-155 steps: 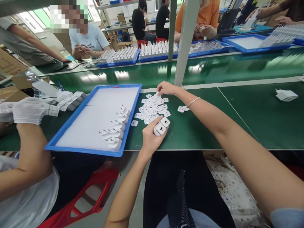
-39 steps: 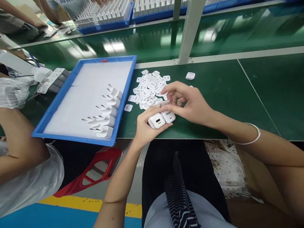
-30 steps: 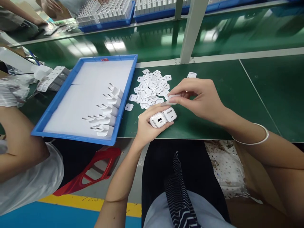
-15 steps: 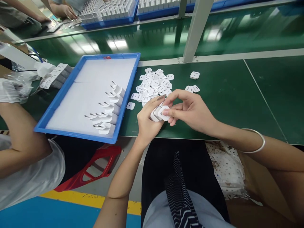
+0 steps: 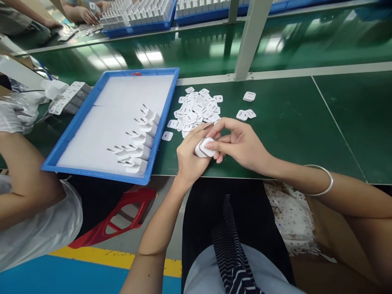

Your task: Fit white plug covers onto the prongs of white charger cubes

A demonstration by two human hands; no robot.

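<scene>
My left hand (image 5: 192, 154) is wrapped round a white charger body (image 5: 199, 152) at the table's front edge. Against the end of that body, my right hand (image 5: 237, 143) pinches a white square cover plate (image 5: 209, 147) between thumb and fingers. The plate lies over the body's end face and hides most of it. Beyond my hands is a loose pile of similar white plates (image 5: 199, 107). To the left, white plug chargers (image 5: 139, 152) stand with pins up along the right side of a blue-rimmed tray (image 5: 176, 92).
A few plates (image 5: 241, 115) lie right of the pile. A metal post (image 5: 249, 45) rises at the table's back. At the left, a person's gloved arm (image 5: 27, 163) is beside a stack of white parts (image 5: 70, 98). Filled blue trays (image 5: 139, 29) stand across the green barrier.
My right hand has moved slightly left, and the plate in it now sits over the charger body's end instead of off to its side. The view has shifted slightly.
</scene>
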